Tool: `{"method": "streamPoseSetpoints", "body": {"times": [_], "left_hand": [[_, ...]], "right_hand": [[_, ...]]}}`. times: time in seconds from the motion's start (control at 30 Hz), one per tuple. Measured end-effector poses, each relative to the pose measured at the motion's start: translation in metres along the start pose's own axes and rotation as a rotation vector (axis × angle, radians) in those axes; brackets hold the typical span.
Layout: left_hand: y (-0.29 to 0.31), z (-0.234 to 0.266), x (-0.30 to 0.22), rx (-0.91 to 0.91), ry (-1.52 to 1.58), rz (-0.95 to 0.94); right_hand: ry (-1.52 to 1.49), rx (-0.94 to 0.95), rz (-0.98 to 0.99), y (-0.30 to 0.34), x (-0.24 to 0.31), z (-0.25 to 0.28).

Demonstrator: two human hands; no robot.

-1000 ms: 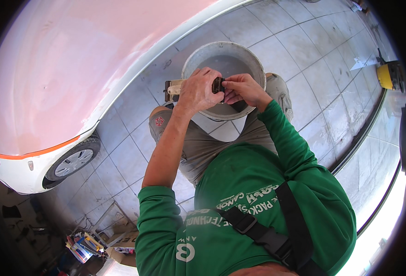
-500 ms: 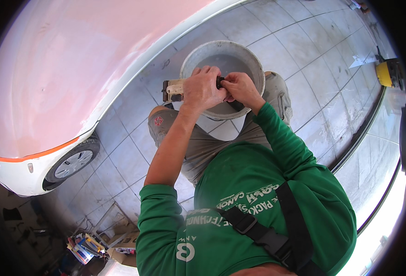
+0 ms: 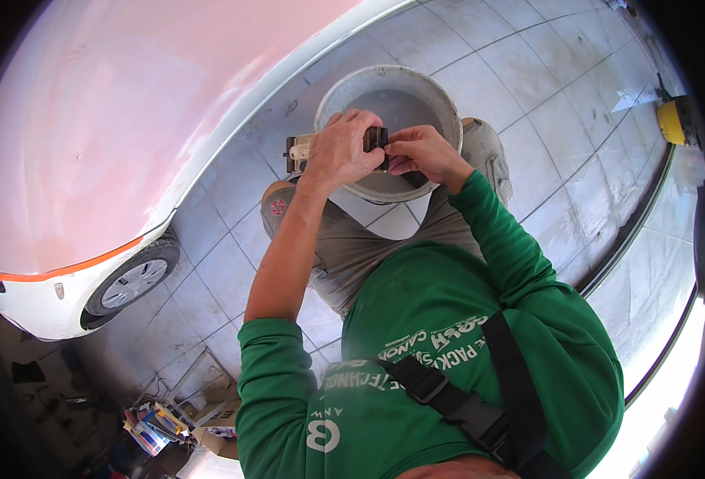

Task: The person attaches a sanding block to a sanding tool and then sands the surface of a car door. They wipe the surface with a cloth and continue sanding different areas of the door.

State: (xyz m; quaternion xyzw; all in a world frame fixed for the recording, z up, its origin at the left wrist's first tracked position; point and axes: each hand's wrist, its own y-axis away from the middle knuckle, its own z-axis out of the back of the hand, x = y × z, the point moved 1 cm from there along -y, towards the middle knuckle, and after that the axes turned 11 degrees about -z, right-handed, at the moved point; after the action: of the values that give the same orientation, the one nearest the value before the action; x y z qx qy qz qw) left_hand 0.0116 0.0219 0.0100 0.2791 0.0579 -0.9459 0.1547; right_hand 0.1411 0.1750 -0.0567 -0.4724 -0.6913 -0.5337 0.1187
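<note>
Head camera view, and the star here is an oblong cream-coloured hand tool with dark ends [image 3: 299,152], held up a bit above the middle of the frame, across the near-left part of the bucket mouth. Can't tell if it's touching the rim. Left hand [image 3: 343,152] has it wrapped from above, fingers clamped around the body, so most of the tool is hidden. Right hand [image 3: 426,154] is at the blackish end piece [image 3: 376,140], thumb and forefinger drawn together there; honestly can't tell if they're pinching it or just pressing.

So I'd call the step fiddly work on that end piece: left steadies, right does the fine stuff. Next move, I reckon, calls for a firm left grip and careful right fingertips, since wet fingers could easily slip.

Underneath is a round grey bucket [image 3: 448,112] with cloudy grey liquid [image 3: 404,106], sitting between the knees of the grey-brown trousers [image 3: 376,259]. Around that: pale tiled floor [image 3: 540,152], a pinkish-white car body [image 3: 113,120] filling the upper left, its black tyre with silver wheel cover [image 3: 133,283] at left, and a brown cardboard box [image 3: 209,441] lower left.
</note>
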Motion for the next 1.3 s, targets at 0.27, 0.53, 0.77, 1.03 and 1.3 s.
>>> {"method": "streamPoseSetpoints", "body": {"times": [0.27,0.53,0.77,1.03,1.3], "left_hand": [[0.013,0.011,0.005,0.058,0.012,-0.179],[0.021,0.008,0.007,0.008,-0.026,-0.207],[0.022,0.007,0.007,-0.081,0.047,-0.241],[0.027,-0.008,0.004,-0.240,-0.274,-0.480],[0.015,-0.001,0.017,-0.242,-0.310,-0.539]], "right_hand": [[0.133,-0.139,0.084,-0.011,-0.005,-0.003],[0.121,-0.084,0.074,-0.008,-0.004,0.000],[0.112,-0.085,0.073,-0.008,-0.004,0.001],[0.110,-0.106,0.080,-0.006,-0.001,-0.001],[0.117,-0.106,0.099,-0.004,0.006,-0.008]]}}
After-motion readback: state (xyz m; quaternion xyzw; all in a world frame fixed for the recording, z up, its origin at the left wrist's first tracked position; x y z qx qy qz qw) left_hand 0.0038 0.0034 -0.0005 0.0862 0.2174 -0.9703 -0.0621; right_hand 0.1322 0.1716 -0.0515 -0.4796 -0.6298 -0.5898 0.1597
